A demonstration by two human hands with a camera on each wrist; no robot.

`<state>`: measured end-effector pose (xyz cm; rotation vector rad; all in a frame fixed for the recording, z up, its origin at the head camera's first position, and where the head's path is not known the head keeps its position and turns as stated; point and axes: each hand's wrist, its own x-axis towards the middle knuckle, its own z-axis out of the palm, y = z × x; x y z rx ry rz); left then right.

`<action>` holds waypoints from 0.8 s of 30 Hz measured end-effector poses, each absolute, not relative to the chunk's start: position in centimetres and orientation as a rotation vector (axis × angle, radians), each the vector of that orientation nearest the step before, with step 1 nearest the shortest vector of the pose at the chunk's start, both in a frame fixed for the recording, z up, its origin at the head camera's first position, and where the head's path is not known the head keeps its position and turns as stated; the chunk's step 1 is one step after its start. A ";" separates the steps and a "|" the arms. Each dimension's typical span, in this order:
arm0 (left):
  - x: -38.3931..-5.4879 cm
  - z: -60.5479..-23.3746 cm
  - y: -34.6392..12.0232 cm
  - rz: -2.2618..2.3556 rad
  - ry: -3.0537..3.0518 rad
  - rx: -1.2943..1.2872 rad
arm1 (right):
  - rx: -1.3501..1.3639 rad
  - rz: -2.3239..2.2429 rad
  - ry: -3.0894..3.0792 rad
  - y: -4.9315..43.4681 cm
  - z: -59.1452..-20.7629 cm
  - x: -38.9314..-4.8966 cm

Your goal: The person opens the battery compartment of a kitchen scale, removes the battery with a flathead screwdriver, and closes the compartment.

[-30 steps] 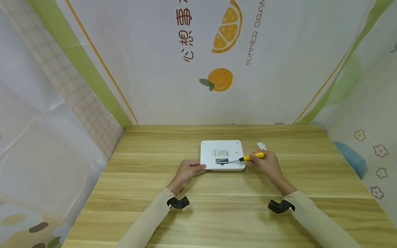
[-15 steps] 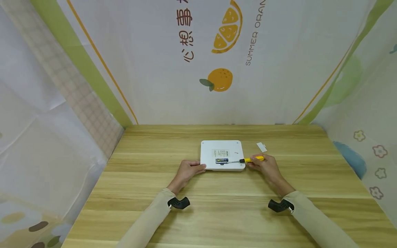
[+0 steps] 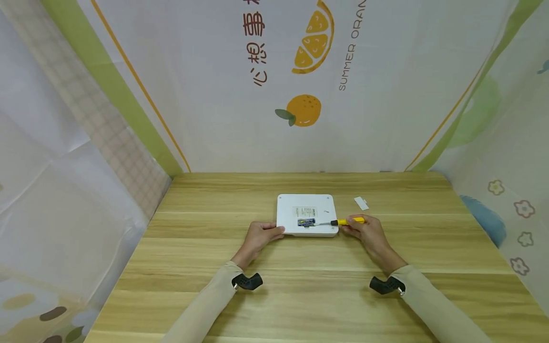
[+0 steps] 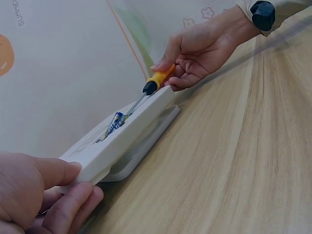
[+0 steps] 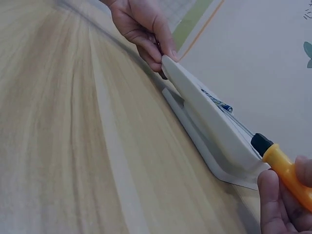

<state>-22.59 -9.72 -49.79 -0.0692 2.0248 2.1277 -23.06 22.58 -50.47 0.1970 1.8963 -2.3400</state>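
Note:
A white flat device [image 3: 285, 209], resembling an upturned kitchen scale, lies on the table with a printed label and a battery compartment facing up. In the compartment sits a dark blue battery [image 3: 305, 222]; the right wrist view shows the battery [image 5: 225, 106] with its right end sticking up above the surface. My left hand [image 3: 260, 234] pinches the device's near left corner between thumb and fingers. My right hand [image 3: 370, 233] grips the yellow handle of a screwdriver [image 3: 351, 221] with a black collar. The thin metal shaft reaches left over the device, its tip at the battery's right end.
A small white battery cover [image 3: 361, 203] lies on the wooden table [image 3: 309, 295] right of the device. Behind the table hangs a white cloth [image 3: 240, 138] printed with oranges, and more cloth hangs at both sides.
The battery's right end has come up out of the compartment at the screwdriver's tip. My right hand has dipped slightly toward me, uncovering the battery cover. My left hand stays put.

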 end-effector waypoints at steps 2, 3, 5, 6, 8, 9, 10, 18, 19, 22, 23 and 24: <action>-22.6 -49.8 -9.8 2.130 2.031 -0.065 | 0.195 -2.352 1.886 22.5 -50.5 -23.1; -22.6 -49.8 -9.8 2.134 2.030 -0.065 | 0.191 -2.356 1.880 22.5 -50.5 -23.1; -22.6 -49.7 -9.8 2.145 2.019 -0.063 | 0.175 -2.359 1.864 22.5 -50.5 -23.1; -22.6 -49.8 -9.8 2.150 2.010 -0.062 | 0.171 -2.367 1.846 22.5 -50.5 -23.1; -22.6 -49.9 -9.8 2.156 2.002 -0.048 | 0.161 -2.386 1.798 22.6 -50.3 -23.0; -22.6 -49.9 -9.8 2.160 1.992 -0.049 | 0.149 -2.397 1.772 22.7 -50.1 -22.9; -22.6 -50.0 -9.8 2.163 1.982 -0.049 | 0.142 -2.413 1.743 22.9 -49.9 -22.8; -22.4 -49.9 -9.7 2.170 1.975 -0.061 | 0.045 -2.581 1.489 26.5 -46.9 -22.9; -22.5 -49.9 -9.7 2.170 1.976 -0.066 | 0.042 -2.594 1.472 27.2 -46.6 -22.9; -22.5 -49.9 -9.7 2.175 1.975 -0.084 | 0.052 -2.606 1.464 29.6 -46.2 -22.9; -22.6 -50.0 -9.7 2.178 1.975 -0.087 | 0.058 -2.602 1.467 30.3 -46.2 -22.8; -22.6 -50.0 -9.7 2.178 1.979 -0.086 | 0.064 -2.590 1.487 31.1 -46.3 -22.8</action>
